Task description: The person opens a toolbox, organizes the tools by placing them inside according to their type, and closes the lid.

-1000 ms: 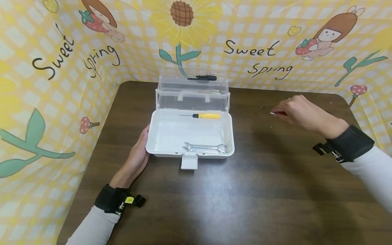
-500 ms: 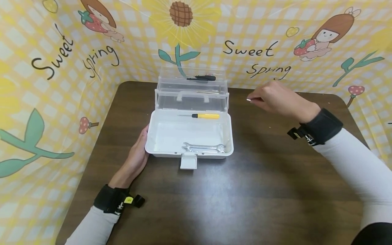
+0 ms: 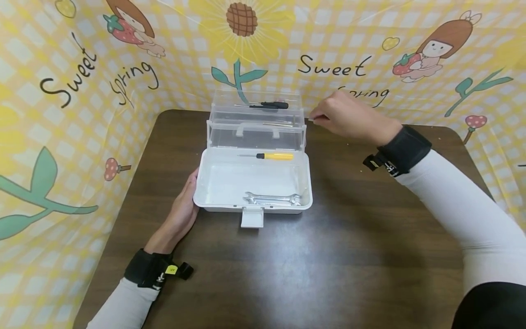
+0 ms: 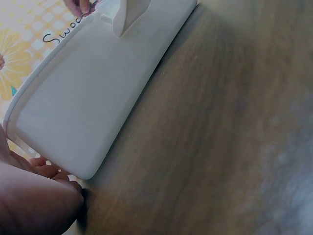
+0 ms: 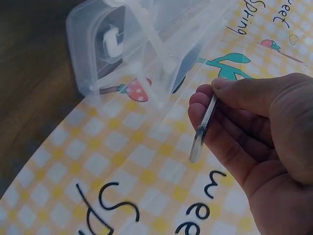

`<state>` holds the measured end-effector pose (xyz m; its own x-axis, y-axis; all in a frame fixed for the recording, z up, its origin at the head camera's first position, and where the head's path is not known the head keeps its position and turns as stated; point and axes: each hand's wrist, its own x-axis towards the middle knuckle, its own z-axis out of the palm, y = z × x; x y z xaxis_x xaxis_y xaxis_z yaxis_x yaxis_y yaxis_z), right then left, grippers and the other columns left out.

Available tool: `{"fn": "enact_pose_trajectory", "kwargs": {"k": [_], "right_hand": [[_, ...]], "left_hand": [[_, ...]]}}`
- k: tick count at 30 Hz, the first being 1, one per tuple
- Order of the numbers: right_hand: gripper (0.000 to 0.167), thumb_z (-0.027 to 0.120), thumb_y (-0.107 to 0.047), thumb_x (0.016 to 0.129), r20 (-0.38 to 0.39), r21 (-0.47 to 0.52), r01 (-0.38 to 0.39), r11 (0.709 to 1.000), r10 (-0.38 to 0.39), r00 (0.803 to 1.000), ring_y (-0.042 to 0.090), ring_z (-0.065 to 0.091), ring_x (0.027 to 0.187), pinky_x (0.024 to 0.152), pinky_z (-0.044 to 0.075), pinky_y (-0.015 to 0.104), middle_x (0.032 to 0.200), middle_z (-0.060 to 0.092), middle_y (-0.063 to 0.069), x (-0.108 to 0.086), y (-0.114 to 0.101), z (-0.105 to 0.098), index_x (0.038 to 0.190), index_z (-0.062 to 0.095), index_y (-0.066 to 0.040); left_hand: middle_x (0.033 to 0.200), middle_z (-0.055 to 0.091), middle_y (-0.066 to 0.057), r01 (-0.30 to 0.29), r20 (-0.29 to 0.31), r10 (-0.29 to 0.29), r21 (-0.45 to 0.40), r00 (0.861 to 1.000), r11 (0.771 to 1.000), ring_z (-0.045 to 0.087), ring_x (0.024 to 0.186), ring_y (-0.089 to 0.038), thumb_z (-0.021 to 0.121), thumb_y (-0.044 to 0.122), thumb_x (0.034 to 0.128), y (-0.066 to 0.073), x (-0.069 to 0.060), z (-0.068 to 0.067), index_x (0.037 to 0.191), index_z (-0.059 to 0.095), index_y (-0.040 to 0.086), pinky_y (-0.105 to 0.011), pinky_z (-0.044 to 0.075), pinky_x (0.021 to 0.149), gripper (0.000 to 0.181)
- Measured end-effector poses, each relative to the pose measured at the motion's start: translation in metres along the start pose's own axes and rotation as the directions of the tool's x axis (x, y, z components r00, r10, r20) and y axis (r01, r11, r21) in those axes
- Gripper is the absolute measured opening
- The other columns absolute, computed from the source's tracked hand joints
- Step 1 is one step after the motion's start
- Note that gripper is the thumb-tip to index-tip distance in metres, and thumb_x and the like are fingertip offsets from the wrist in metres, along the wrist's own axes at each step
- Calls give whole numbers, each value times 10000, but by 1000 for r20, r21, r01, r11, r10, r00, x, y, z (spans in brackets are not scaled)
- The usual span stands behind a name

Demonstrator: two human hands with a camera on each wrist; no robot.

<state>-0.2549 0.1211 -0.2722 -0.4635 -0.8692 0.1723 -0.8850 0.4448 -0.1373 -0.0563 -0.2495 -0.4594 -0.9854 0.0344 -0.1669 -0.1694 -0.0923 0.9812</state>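
A white toolbox (image 3: 197, 196) stands with its clear lid raised. My left hand (image 3: 181, 212) holds the toolbox at its left end; its fingertips lie along the side below the rim in the left wrist view. Up at the right of the lid, my right hand (image 3: 349, 116) pinches a slim silvery metal rod (image 5: 203, 129) between thumb and fingers. One rod end sticks out beyond the hand, flattened and rounded; the other is hidden, so its exact kind is unclear. Inside the box lie a yellow screwdriver (image 3: 277, 156) and silvery open-ended wrenches (image 3: 273, 198).
Black-handled screwdrivers (image 3: 271, 105) lie in the upper clear tray, thin metal rods (image 3: 277, 124) in the tray below. The front latch (image 3: 252, 217) hangs down. A patterned cloth (image 3: 337, 27) rises behind the brown table (image 3: 312, 274). Tiny white specks dot the tabletop.
My right hand has moved left and away from me, from the table's right side to beside the raised lid, with the metal rod still pinched. The left hand has stayed at the toolbox.
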Motion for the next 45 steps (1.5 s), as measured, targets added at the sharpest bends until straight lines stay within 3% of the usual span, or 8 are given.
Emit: {"fn": "enact_pose_trajectory", "kwargs": {"k": [6, 10, 16, 24, 31, 45], "right_hand": [[195, 659, 25, 1008, 22, -12, -1, 1000, 1, 1000, 164, 498, 589, 556, 395, 291, 759, 689, 67, 24, -3, 2, 860, 775, -30], [330, 620, 46, 1006, 36, -19, 26, 999, -25, 999, 158, 374, 571, 553, 305, 280, 644, 479, 25, 37, -4, 4, 699, 608, -77], [389, 586, 38, 1003, 33, -14, 63, 998, -62, 998, 161, 288, 595, 586, 256, 289, 632, 326, -8, 52, -7, 14, 656, 500, -115], [380, 606, 15, 1030, 72, 18, 70, 997, -71, 995, 166, 301, 615, 609, 264, 297, 655, 321, 1, 66, -7, 27, 679, 514, -99], [298, 664, -6, 1016, 119, 31, 86, 996, -89, 989, 166, 380, 611, 597, 321, 294, 652, 428, 9, 78, -4, 38, 725, 631, -60], [237, 693, -16, 1009, 143, 92, 35, 995, -48, 989, 175, 435, 624, 609, 358, 302, 675, 546, 47, 82, 1, 43, 777, 695, -60]], "left_hand": [[1789, 14, 24, -36, 15, 36, -14, 999, 999, 24, 1624, -138, 223, 550, 1138, 0, 2, 0, 1721, 51, 193, -446, 45, 1323, 705], [1790, 11, 32, -29, 20, 29, -16, 999, 999, 24, 1626, -136, 225, 552, 1138, 0, 3, 1, 1722, 52, 204, -450, 47, 1323, 702], [1790, 11, 27, -16, 11, 16, -26, 1000, 1000, 31, 1631, -159, 227, 558, 1136, -1, 2, 0, 1722, 56, 203, -466, 45, 1323, 706], [1790, 15, 31, -11, 12, 11, -10, 1000, 1000, 32, 1632, -159, 231, 576, 1130, -1, 2, -1, 1722, 63, 219, -474, 45, 1322, 711], [1789, 20, 32, -8, 5, 8, -19, 1000, 1000, 43, 1629, -152, 227, 572, 1131, -1, 2, -1, 1722, 67, 222, -458, 54, 1324, 705], [1789, 12, 16, -17, 17, 17, -12, 1000, 1000, 33, 1631, -160, 218, 562, 1134, 0, 1, 0, 1721, 52, 206, -460, 45, 1323, 706]]}}
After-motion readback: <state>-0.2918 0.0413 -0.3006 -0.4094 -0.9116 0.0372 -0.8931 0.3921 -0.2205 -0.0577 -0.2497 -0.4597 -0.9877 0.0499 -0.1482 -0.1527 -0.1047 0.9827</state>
